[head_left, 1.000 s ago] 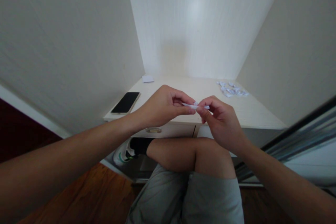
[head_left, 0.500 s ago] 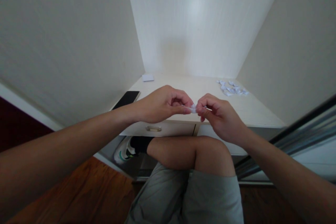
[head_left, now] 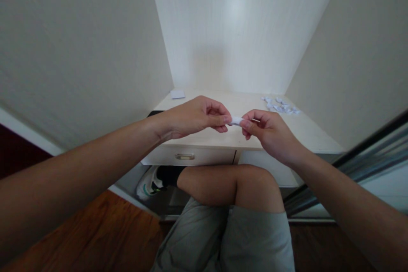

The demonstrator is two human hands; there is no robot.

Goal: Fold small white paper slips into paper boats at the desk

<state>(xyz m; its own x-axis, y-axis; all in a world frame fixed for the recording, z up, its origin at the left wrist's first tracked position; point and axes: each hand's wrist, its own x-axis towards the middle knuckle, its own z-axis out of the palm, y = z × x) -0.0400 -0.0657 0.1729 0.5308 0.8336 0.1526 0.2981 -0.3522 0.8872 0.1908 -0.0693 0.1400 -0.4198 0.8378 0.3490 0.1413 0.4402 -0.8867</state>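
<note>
One white strip (head_left: 236, 121) points sideways, long axis left-to-right.

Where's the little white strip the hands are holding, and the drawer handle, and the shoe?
White strip (head_left: 236, 121): head view, on its uncovered middle.
Drawer handle (head_left: 185, 157): head view, on the middle of its metal plate.
Shoe (head_left: 145, 183): head view, on its white side.

Left hand (head_left: 204, 115), right hand (head_left: 270, 132) — both pinch one white piece (head_left: 236, 121).
</note>
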